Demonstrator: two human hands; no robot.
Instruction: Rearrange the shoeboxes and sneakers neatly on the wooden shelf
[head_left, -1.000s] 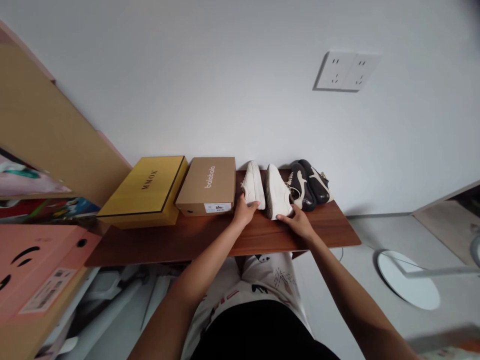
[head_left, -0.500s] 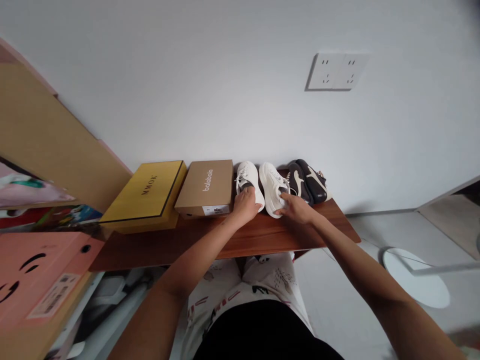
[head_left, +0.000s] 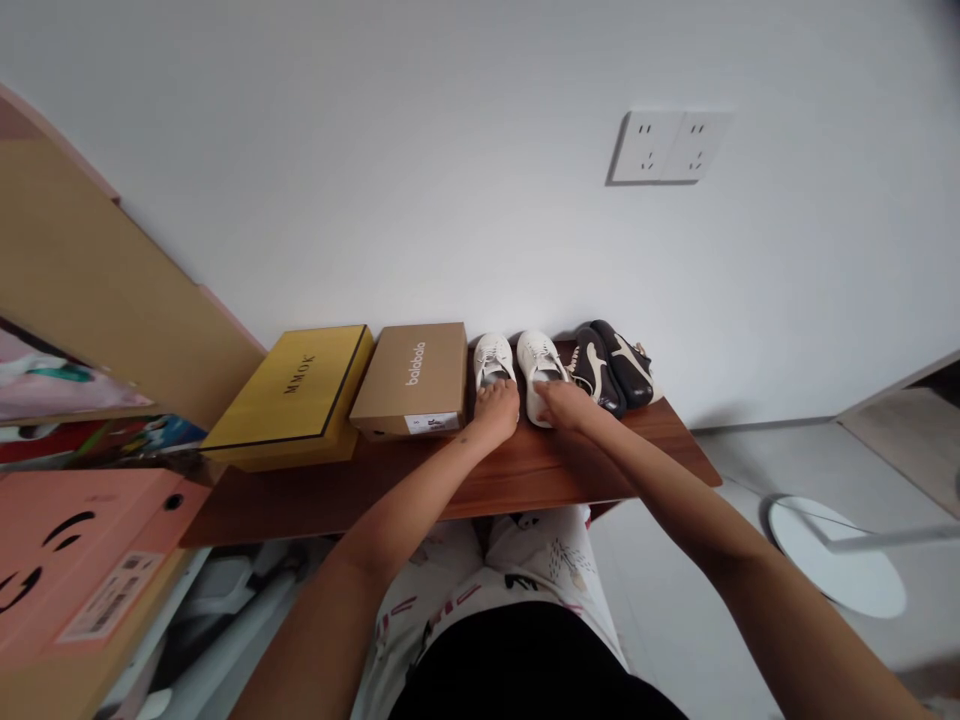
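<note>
Wooden shelf (head_left: 420,480), white sneakers (head_left: 537,355) side by side, heels under the fingers (head_left: 501,395)

On the reddish-brown wooden worktop (head_left: 420,480), a flat yellow box (head_left: 300,385) printed "MMOK" lies just beside a brown cardboard box (head_left: 416,375) printed "balabala", both close to the white wall (head_left: 375,180). Farther right, a pair of dark shoes (head_left: 611,365) with pale stripes stands side by side, below a double wall socket (head_left: 667,147). A pink box (head_left: 82,560) with a sticker sits at the near left, and a white round base (head_left: 836,555) rests on the grey floor (head_left: 697,620).
</note>
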